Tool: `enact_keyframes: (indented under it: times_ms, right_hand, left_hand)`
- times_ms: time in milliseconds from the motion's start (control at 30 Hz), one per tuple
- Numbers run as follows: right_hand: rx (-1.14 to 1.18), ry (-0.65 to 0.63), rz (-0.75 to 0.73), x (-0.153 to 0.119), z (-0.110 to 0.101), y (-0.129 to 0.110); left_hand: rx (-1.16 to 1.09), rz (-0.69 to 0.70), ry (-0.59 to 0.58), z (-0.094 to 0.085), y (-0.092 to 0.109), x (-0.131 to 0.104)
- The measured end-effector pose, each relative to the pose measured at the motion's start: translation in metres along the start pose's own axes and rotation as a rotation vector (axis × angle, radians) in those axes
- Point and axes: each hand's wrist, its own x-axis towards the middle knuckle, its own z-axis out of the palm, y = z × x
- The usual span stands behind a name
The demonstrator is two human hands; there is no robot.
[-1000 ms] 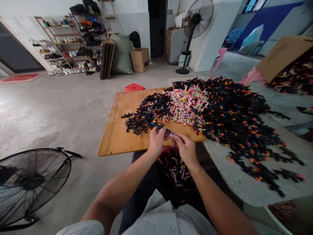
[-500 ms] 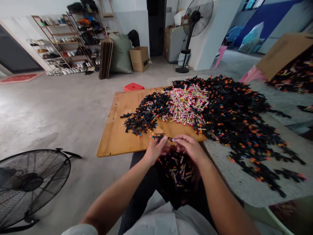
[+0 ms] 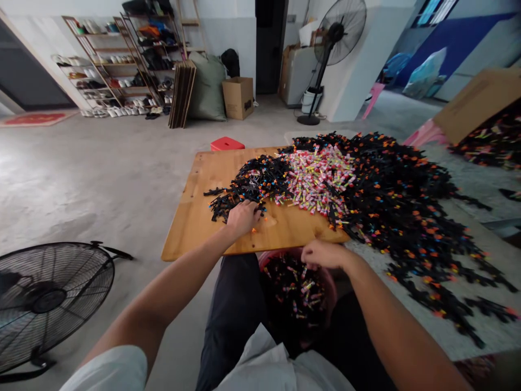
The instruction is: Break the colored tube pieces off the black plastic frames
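Left hand (image 3: 243, 218) is at the near edge of the black toy guns (image 3: 264, 165), left on the worktop (image 3: 189, 233); right hand (image 3: 323, 254) hangs over the tub (image 3: 332, 290) — fingers curled, whether holding anything I cannot tell.

A smaller pile of toy guns (image 3: 262, 175) is lying mid-table (image 3: 191, 217), a heap of tubes (image 3: 319, 174) is sitting just right of it, and a larger heap of toy guns (image 3: 399, 184) is spreading farther right across a side table (image 3: 427, 328). The left hand (image 3: 243, 217) is resting at the smaller pile's near edge; the right hand (image 3: 321, 254) is hovering by the far rim of a basin (image 3: 331, 288), which is standing before the table, between the person's legs, holding more guns and tubes. A stool (image 3: 227, 143) is standing behind the table.
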Motion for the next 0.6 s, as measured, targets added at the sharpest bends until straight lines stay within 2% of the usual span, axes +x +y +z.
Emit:
enact_keyframes:
  times_ms: [33,100,167,267,400,500,600]
  right_hand:
    - [-0.052,0.016,0.010,0.012,-0.013,-0.008]
    - [-0.276,0.287,0.023,0.036,-0.036,-0.024]
    - [-0.460,0.453,0.094,0.058,-0.050,-0.037]
    - [-0.635,0.445,0.190,0.077,-0.051,-0.042]
    - [-0.715,0.459,0.166,0.080,-0.041,-0.034]
    - [-0.622,0.514,0.094,0.074,-0.035,-0.030]
    - [-0.397,0.537,-0.019,0.066,-0.021,-0.032]
  left_hand:
    - [0.048,-0.021,-0.032,0.004,0.003,0.009]
    - [0.111,-0.099,-0.075,0.010,0.009,0.023]
    - [0.132,-0.151,-0.104,0.014,0.011,0.033]
    - [0.127,-0.119,-0.140,0.016,0.009,0.040]
    - [0.105,-0.037,-0.180,0.011,0.003,0.037]
    - [0.094,0.002,-0.207,0.006,0.003,0.033]
    - [0.088,0.020,-0.218,0.008,0.008,0.033]
